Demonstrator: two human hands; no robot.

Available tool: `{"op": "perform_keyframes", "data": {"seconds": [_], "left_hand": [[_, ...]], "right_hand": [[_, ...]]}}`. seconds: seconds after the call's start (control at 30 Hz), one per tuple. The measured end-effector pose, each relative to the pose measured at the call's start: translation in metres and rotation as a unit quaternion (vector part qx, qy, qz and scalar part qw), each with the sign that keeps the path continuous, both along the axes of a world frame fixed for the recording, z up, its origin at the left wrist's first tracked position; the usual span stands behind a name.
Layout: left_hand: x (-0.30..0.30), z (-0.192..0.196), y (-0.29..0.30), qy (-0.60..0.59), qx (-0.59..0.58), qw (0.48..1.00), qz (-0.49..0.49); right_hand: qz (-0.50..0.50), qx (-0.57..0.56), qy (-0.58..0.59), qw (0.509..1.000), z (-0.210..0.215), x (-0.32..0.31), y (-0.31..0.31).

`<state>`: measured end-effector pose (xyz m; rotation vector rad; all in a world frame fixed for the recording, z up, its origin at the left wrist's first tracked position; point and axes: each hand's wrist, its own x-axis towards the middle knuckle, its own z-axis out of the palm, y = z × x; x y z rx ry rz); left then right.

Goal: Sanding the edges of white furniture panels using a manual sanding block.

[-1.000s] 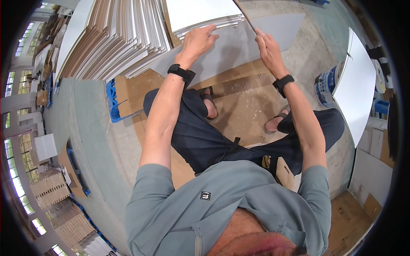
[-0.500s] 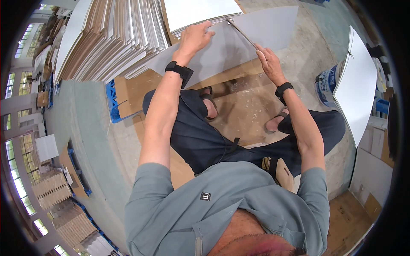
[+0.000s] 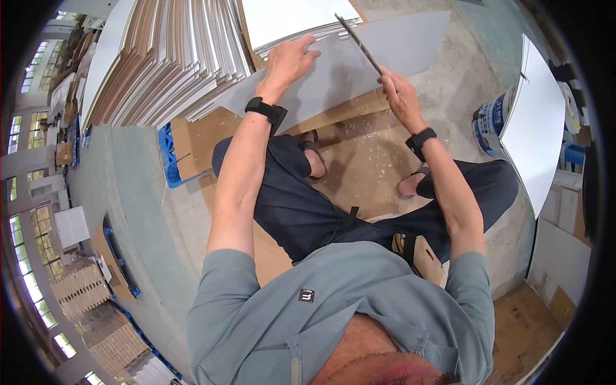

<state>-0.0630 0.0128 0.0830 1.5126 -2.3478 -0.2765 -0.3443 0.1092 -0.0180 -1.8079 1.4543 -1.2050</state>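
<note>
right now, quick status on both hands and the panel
Left hand at upper edge of grey panel. Right hand gripping thin dark rod. White sheets just beyond panel.

Reaches forward with left forearm [image 3: 240, 173] and right forearm [image 3: 450, 183], both angled inward. Places left hand [image 3: 286, 65] back uppermost, with fingers [image 3: 303, 43] partly extended and directed forward and rightward. Positions right hand [image 3: 405, 101] well apart from left, with fingers curled into a grip. Spreads knees [image 3: 234, 159] wide, with left foot [image 3: 314, 162] and right foot [image 3: 409, 185] between.
</note>
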Motion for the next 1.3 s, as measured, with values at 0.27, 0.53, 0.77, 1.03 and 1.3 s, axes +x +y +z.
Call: {"op": "perform_keyframes", "data": {"seconds": [0.27,0.53,0.77,1.03,1.3], "left_hand": [[0.000,-0.002,0.005,-0.014,0.009,1.000,-0.004],[-0.001,-0.002,0.003,-0.016,0.001,1.000,0.004],[-0.001,-0.003,0.004,-0.002,-0.007,1.000,-0.004],[-0.001,-0.002,0.007,-0.016,-0.012,1.000,-0.008],[0.000,-0.002,0.004,0.000,-0.003,1.000,-0.011]], "right_hand": [[-0.018,-0.113,0.002,0.993,0.020,0.011,-0.048],[-0.002,0.009,-0.043,0.999,0.039,-0.008,-0.016],[-0.027,-0.018,0.026,0.999,-0.022,-0.014,0.016],[0.004,-0.123,0.045,0.991,0.027,-0.012,-0.055],[-0.040,-0.015,-0.039,0.998,0.005,-0.017,-0.002]]}}
